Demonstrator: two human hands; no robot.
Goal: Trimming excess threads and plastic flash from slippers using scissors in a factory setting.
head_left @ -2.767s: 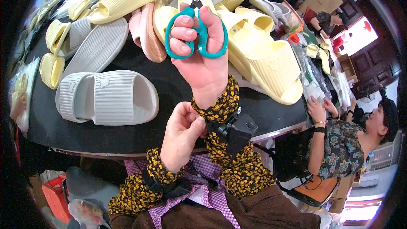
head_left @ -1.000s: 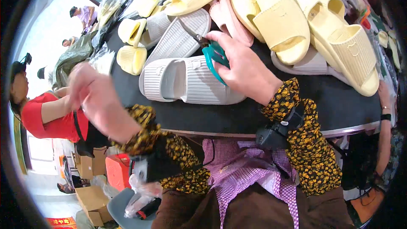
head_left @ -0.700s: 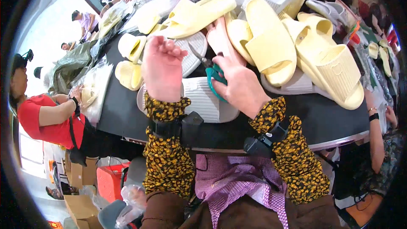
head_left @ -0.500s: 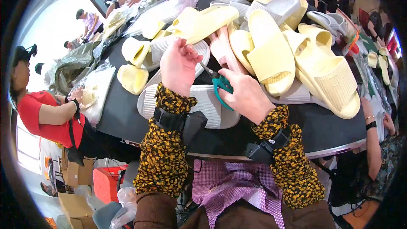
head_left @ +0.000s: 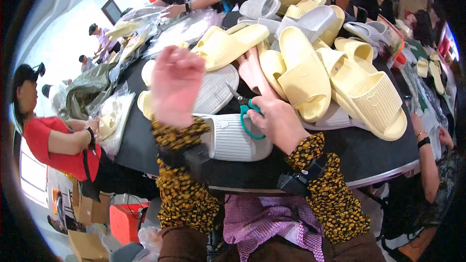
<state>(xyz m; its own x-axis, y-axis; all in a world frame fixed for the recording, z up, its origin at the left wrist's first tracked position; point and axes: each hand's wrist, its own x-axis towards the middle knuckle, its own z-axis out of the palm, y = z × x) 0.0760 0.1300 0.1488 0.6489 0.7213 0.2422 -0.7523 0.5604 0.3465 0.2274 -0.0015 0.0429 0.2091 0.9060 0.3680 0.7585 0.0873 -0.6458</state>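
Note:
Small scissors with teal handles [head_left: 243, 120] are in my right hand [head_left: 282, 123], fingers wrapped round the loops. Their metal blades point up and left, slightly parted. My left hand [head_left: 177, 87] is lifted to the left of them, smeared by motion, so its fingers cannot be read. Under the scissors a light grey ribbed slipper [head_left: 225, 140] lies on the black table. Another grey slipper's sole [head_left: 216, 90] shows just beyond the blades, partly behind my left hand. A pink slipper [head_left: 257, 73] lies past my right hand, beside a pale yellow slipper [head_left: 303, 75].
More yellow slippers [head_left: 371, 97] and grey slippers [head_left: 310, 22] are heaped across the black table [head_left: 335, 150]. Clear plastic bags [head_left: 170, 31] lie at the far left. A person in red [head_left: 60, 138] handles a bagged slipper at the left; others sit around the table.
My left hand has moved left and slightly down, away from the scissors. My right hand has shifted slightly lower, still holding them. The front grey slipper is more exposed.

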